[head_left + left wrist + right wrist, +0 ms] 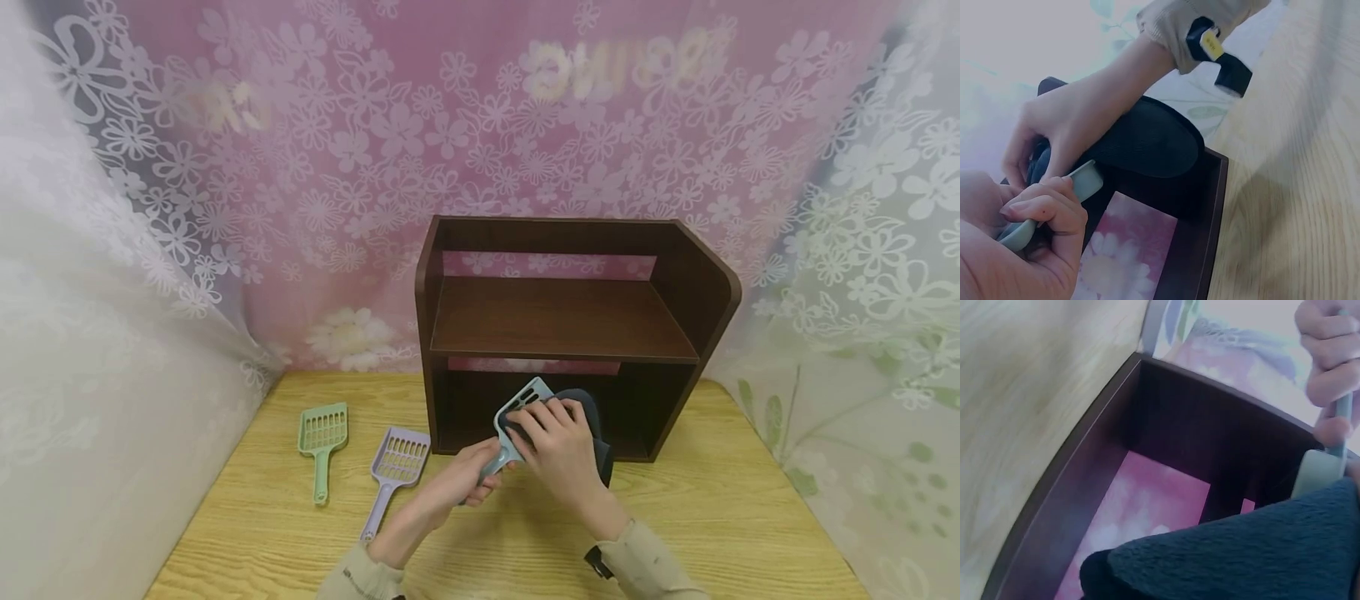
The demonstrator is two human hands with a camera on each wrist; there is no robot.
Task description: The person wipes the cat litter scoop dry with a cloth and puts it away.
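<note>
A pale blue cat litter scoop (536, 387) is tilted up in front of the brown shelf, its slotted head partly covered. My left hand (468, 475) grips its handle, with the fingers wrapped round it in the left wrist view. Bent over the scoop's head, my right hand (555, 442) holds a dark blue fuzzy cloth (1260, 550) against it. The cloth hangs past the hand and shows a rounded, dark-edged end in the left wrist view. On the table to the left lie a purple litter scoop (386, 483) and a smaller green litter scoop (321, 462).
A dark brown two-tier shelf (562, 321) stands at the back of the wooden table (720, 517), right behind both hands. A pink flowered curtain (337, 167) hangs behind it, and pale curtains enclose both sides.
</note>
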